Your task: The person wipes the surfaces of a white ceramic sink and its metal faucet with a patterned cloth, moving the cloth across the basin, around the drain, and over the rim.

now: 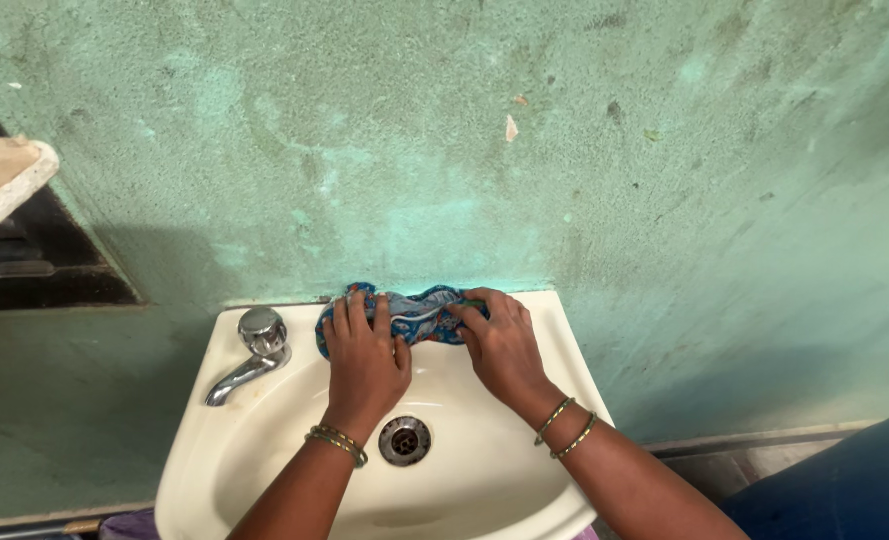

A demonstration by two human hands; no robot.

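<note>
A blue patterned cloth (420, 312) lies bunched on the back ledge of a cream wash basin (265, 440), against the green wall. My left hand (365, 355) presses flat on the cloth's left part, fingers spread over it. My right hand (503, 345) grips the cloth's right part with curled fingers. Both wrists wear thin bangles. The middle of the cloth shows between the two hands.
A chrome tap (253, 352) stands on the basin's left rear corner, spout pointing left and down. The round metal drain (405, 441) sits in the bowl below my left wrist. A worn green wall (565, 150) rises behind. A pale ledge (0, 180) juts in at upper left.
</note>
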